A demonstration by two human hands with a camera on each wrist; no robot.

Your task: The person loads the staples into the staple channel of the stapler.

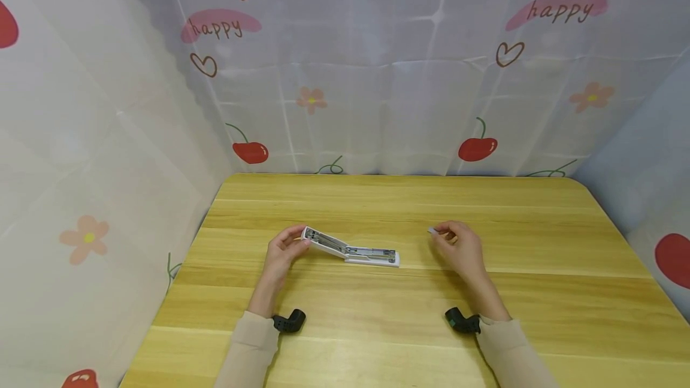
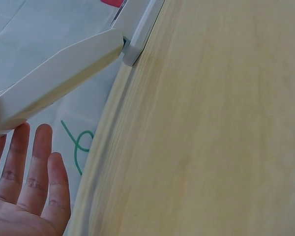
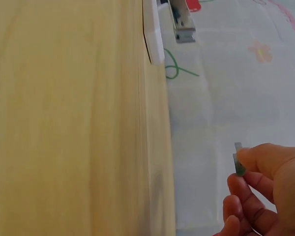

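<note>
White plastic shows the stapler (image 1: 347, 253) hinged wide at the middle of the table (image 1: 366, 328), its metal insides facing up. Your left hand (image 1: 283, 251) grips the tip of its raised arm between thumb and fingertips, while the base lies on the wood. Your right hand (image 1: 462, 249) pinches a small grey strip (image 1: 433, 230), held apart from the stapler, off its base end; it's probably staples, though too small to be sure. You seem to be at the loading step. The next move would call for keeping the arm steady and lining the strip up with the rail.
</note>
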